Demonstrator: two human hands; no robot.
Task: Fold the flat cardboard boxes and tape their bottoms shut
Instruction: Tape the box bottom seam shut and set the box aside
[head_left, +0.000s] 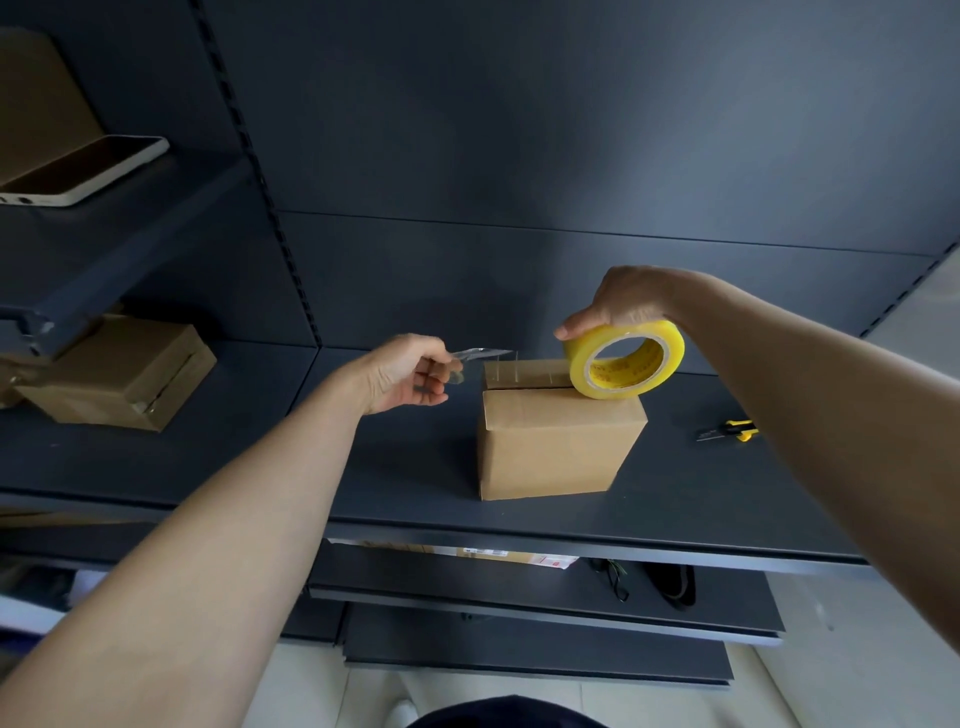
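A folded brown cardboard box (556, 447) stands on the dark shelf (363, 467), flaps closed on top with a seam running across. My right hand (618, 304) grips a yellow tape roll (626, 361) that rests upright on the box's top right. A clear strip of tape (493, 358) stretches from the roll leftward over the seam. My left hand (410, 374) pinches the strip's free end just left of the box's top edge.
A yellow-and-black utility knife (727, 430) lies on the shelf to the right of the box. Another taped cardboard box (119, 371) sits at the left. A white-edged tablet (78, 169) lies on the upper left shelf. Lower shelves hold packages and cables.
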